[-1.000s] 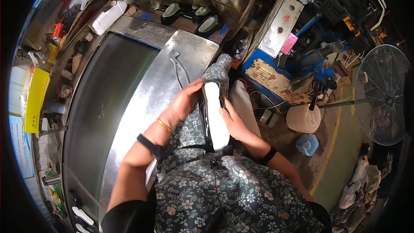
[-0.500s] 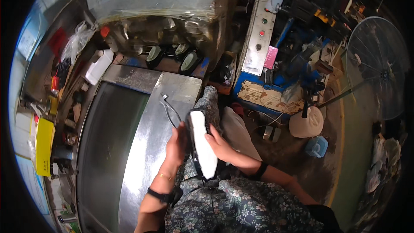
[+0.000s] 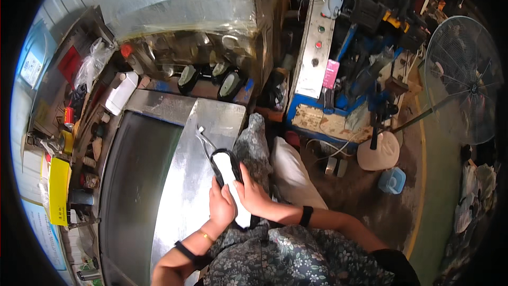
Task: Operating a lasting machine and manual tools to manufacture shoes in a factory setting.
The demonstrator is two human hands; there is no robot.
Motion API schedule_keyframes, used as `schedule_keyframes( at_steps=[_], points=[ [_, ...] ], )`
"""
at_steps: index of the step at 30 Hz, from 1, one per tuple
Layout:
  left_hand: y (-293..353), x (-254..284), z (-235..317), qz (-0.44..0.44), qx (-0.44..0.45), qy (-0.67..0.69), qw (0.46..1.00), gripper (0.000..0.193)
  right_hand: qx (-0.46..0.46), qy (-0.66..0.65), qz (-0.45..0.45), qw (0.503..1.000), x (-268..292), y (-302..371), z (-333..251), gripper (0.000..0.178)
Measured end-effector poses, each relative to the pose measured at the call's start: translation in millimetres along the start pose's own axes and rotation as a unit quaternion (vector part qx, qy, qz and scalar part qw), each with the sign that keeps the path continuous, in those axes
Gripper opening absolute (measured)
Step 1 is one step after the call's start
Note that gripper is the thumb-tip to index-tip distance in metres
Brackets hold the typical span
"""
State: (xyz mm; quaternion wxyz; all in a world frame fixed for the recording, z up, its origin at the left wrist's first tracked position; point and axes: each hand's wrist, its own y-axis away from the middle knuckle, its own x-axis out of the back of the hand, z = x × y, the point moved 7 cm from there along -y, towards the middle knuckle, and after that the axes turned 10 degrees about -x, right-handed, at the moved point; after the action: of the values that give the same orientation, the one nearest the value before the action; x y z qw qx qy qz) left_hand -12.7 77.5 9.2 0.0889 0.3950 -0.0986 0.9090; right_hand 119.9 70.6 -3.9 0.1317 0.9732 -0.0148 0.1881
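Note:
A black shoe (image 3: 226, 168), its long white underside turned up, lies lengthwise between my two hands over the inner edge of the metal top. My left hand (image 3: 222, 205) is closed along its left side, with the thumb on the white face. My right hand (image 3: 253, 195) grips the opposite side, fingers along the black edge. Beyond the shoe's far end, the thin metal arms of a pincer-like tool (image 3: 203, 137) stick out. Its lower part is hidden behind the shoe, so I cannot tell whether my left hand also holds it.
A dark conveyor belt (image 3: 140, 180) runs beside the shiny metal top (image 3: 177, 196) on the left. Several black shoes (image 3: 230, 86) stand at the back below a metal hood (image 3: 180, 5). To the right are a blue machine (image 3: 328, 119), a white jug (image 3: 378, 151) and a standing fan (image 3: 465, 79).
The shoe has moved a little left and tilted. My left hand has come up against its side with the thumb on the white underside; the tool now shows less, behind the shoe.

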Motion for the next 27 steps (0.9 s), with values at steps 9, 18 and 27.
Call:
schedule_keyframes(
  at_steps=[9, 18, 27],
  points=[
    [-24, -37, -31, -0.033, 0.236, 0.65, 0.721, 0.069, -0.013, 0.008, -0.073, 0.997, 25, -6, 8, 0.053],
    [-96, 1, -27, 0.004, 0.103, 0.114, 0.988, 0.059, -0.04, 0.209, 0.029, 0.977, 25, -97, -32, 0.054],
    [-75, -9, -31, -0.012, 0.206, 0.564, 0.8, 0.039, 0.164, 0.209, 0.082, 0.96, 14, -82, -64, 0.027]
  ],
)
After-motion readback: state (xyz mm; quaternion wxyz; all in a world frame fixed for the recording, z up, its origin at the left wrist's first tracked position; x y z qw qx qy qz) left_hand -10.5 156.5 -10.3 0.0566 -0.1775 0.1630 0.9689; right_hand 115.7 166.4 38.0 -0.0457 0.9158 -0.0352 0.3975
